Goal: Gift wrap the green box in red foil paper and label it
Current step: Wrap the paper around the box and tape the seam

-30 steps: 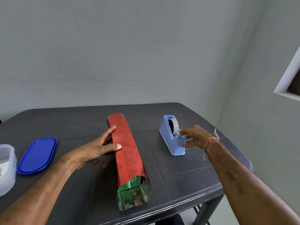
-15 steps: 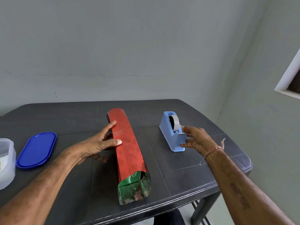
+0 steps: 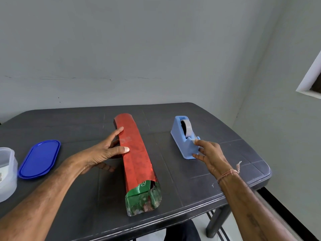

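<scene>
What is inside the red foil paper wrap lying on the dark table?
At the open near end of the red foil paper, a green printed box with white lettering shows. The rest of the box, up to the far end, is covered by the foil and cannot be seen.

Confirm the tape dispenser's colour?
Light blue. The tape dispenser shows best in the head view, the only view here.

- The wrapped box [image 3: 133,153] lies lengthwise mid-table [image 3: 199,185], one end toward me, near the front edge.
- My left hand [image 3: 102,153] rests against its left side, thumb on top.
- The tape dispenser [image 3: 184,136] stands to its right, apart from it; my right hand [image 3: 210,155] touches the dispenser's near end.
- A lid [image 3: 39,159] lies far left, with a tub [image 3: 7,173] just left of it.
</scene>
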Available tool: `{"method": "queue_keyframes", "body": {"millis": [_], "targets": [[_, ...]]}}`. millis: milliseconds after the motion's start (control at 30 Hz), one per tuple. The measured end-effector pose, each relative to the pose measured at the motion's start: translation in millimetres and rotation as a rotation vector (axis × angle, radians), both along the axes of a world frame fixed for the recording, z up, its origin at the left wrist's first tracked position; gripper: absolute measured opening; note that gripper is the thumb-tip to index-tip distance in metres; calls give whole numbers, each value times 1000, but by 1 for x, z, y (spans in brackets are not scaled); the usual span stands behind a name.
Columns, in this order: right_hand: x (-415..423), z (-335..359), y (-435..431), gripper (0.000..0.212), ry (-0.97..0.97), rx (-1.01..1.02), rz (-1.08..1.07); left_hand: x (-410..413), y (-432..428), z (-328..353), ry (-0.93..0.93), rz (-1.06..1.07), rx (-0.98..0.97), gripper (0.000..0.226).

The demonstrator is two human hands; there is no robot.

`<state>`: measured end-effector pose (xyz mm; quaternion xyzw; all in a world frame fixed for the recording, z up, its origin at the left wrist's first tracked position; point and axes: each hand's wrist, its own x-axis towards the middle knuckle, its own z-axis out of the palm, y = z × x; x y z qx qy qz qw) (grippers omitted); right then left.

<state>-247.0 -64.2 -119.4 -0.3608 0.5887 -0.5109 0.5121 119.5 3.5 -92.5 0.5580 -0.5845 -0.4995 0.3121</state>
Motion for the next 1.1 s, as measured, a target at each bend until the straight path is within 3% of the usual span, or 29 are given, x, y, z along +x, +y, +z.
{"method": "queue_keyframes", "body": {"millis": [233,300,400,500,600,767,867,967,1100], "targets": [[1,-15,10,24,-89,-86,-39,2,-1,1,-10,-16,4,127],[4,-17,13,25,-119,-98,-52,4,-2,-1,-5,-23,5,123],[10,-21,16,19,-159,-144,-81,4,-1,0,-11,-23,1,118],[15,-29,14,15,-172,-170,-124,1,-1,2,-28,-19,1,129],[18,-46,11,9,-78,-171,-191,1,-2,3,-29,-7,5,134],[9,-66,8,19,99,-145,-214,-5,5,10,-30,3,15,133],[18,-63,21,22,139,-198,-257,-4,6,12,-16,47,-16,116],[38,-47,47,14,115,-340,-239,-7,9,16,-30,95,-53,79],[74,1,70,17,64,-498,155,-9,13,16,-86,132,-145,43]]}}
